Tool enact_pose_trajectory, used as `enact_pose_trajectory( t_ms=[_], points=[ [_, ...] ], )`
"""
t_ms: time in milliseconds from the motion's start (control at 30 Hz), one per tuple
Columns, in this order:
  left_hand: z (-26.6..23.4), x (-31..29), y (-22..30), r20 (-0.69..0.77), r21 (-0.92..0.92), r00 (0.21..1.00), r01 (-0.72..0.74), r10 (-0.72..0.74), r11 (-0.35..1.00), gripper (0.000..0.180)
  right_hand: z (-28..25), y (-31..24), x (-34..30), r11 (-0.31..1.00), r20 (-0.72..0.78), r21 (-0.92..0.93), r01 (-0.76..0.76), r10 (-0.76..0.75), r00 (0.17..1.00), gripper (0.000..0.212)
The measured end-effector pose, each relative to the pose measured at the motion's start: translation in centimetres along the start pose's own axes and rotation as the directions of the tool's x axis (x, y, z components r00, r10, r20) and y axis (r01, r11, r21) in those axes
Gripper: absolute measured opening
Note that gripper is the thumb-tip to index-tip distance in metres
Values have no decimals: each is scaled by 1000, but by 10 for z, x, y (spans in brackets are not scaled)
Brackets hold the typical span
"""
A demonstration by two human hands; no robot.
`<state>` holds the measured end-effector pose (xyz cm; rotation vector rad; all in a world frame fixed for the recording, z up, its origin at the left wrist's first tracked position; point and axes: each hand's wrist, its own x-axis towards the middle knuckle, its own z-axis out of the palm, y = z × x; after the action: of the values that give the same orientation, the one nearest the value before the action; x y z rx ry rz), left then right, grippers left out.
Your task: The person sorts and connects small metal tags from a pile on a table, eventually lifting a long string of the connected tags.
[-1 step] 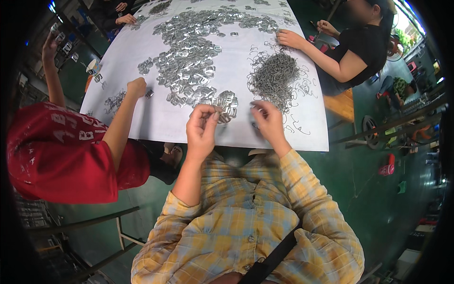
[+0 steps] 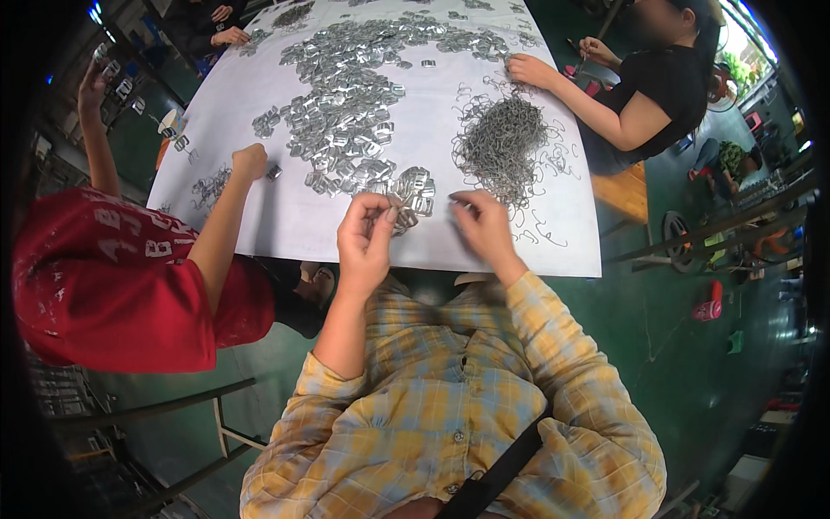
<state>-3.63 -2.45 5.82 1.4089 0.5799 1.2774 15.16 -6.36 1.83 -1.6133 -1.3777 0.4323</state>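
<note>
My left hand (image 2: pixel 365 240) is closed in a pinch at the near edge of the table. Between its thumb and forefinger is a shiny flat metal buckle (image 2: pixel 399 208), partly covered by the fingers. Just beyond it lies a small cluster of similar slotted metal buckles (image 2: pixel 420 187). Across a narrow gap, my right hand (image 2: pixel 486 227) hovers over the white tabletop (image 2: pixel 441 242) with its fingers bent together toward the left hand. Whatever its fingertips hold is too small to make out. Beyond this hand lies a tangled heap of bent wire hooks (image 2: pixel 503 143).
A large pile of metal buckles (image 2: pixel 341 104) stretches along the middle of the table. At the left, a person in a red shirt (image 2: pixel 130 277) reaches over the tabletop. A person in black (image 2: pixel 653 108) works at the right, beside a wooden stool (image 2: pixel 624 195). Another hand (image 2: pixel 232 36) is far left.
My right hand has shifted a little left, away from the wire hooks and closer to my left hand. My left hand has moved only slightly, still pinching the buckle.
</note>
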Motion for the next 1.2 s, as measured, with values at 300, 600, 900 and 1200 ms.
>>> enact_pose_trajectory(
  t_ms=[300, 600, 900, 1200],
  points=[
    [-10, -7, 4, -39, 57, 999, -13, 15, 998, 5, 49, 2, 18, 932, 220, -313, 183, -117, 969, 33],
    [9, -11, -4, 68, 25, 991, 113, -115, 993, 4, -10, -10, 23, 774, 379, 399, -492, 349, 857, 17],
    [42, -14, -5, 219, 202, 971, 52, -97, 978, 4, -38, -48, -6, 778, 140, 581, -239, 193, 971, 13],
    [41, -20, 18, 305, 419, 921, 97, -241, 903, 7, -48, -53, -30, 898, 2, 430, -91, 100, 995, 11]
  ],
)
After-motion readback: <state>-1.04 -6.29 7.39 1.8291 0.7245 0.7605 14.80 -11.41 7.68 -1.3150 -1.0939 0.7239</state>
